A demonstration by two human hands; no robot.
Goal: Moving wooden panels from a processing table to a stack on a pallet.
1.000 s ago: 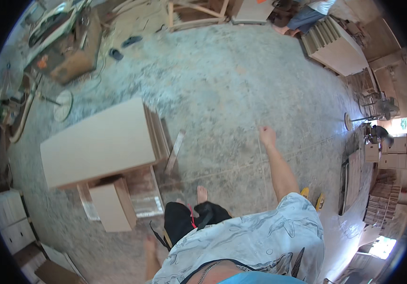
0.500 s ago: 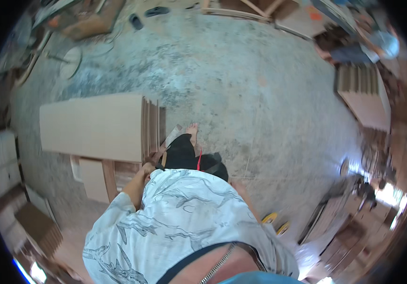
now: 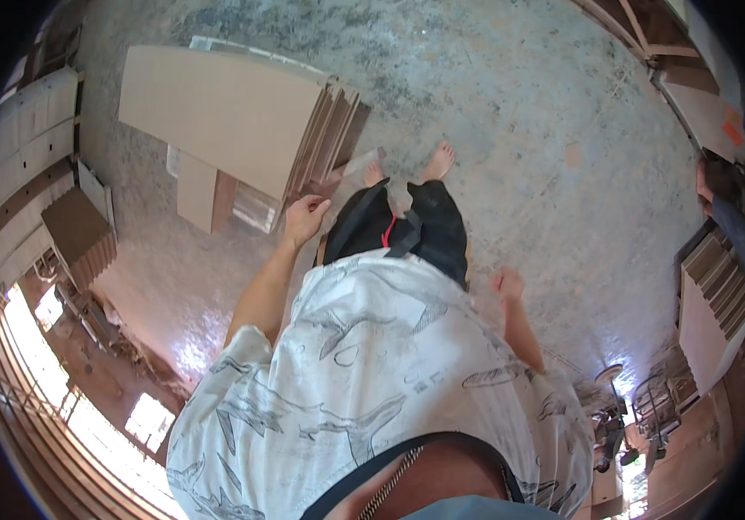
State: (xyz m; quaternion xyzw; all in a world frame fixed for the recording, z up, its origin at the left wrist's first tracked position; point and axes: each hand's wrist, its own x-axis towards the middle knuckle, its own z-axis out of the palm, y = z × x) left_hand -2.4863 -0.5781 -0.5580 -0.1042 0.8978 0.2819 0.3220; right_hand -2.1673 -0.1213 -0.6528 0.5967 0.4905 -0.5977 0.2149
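Left hand (image 3: 306,220) curled near boards (image 3: 225,108) — whether gripping anything, cannot tell; right hand (image 3: 508,284) blurred over floor (image 3: 546,208) — grip unclear too.

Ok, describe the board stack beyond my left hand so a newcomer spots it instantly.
On the grey floor, look left of your bare feet, just beyond your left hand. There lies the stack of pale boards, layered edges toward the feet. Its broad top looks much larger than that of the brown stack farther left.
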